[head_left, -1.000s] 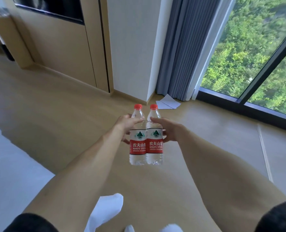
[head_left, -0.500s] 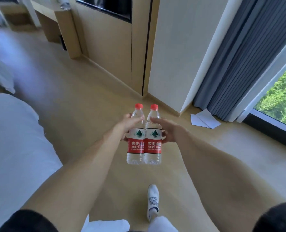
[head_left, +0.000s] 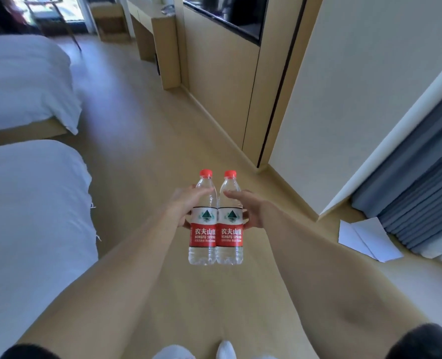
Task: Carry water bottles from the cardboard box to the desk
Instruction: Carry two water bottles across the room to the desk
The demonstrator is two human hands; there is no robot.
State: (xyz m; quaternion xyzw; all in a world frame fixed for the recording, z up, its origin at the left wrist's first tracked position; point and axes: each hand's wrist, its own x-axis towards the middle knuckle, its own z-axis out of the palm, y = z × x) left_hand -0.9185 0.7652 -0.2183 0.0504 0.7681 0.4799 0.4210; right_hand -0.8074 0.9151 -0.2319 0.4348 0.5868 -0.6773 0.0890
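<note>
Two clear water bottles with red caps and red-and-white labels are held upright side by side in front of me, above the wooden floor. My left hand (head_left: pixel 185 207) grips the left water bottle (head_left: pixel 203 237) around its upper body. My right hand (head_left: pixel 249 209) grips the right water bottle (head_left: pixel 230 237) the same way. The bottles touch each other. A wooden desk (head_left: pixel 151 20) stands against the wall far ahead, at the top of the view. The cardboard box is out of sight.
Two beds with white sheets line the left side, the near bed (head_left: pixel 31 216) and the far bed (head_left: pixel 25 81). A wood-panelled wall with a dark screen (head_left: pixel 230 16) runs on the right. White papers (head_left: pixel 367 238) lie on the floor by grey curtains (head_left: pixel 422 198). An open floor lane leads ahead.
The view has swung left, from the window and curtain toward the beds and the desk. Both hands keep the same hold on the two bottles in front of me.
</note>
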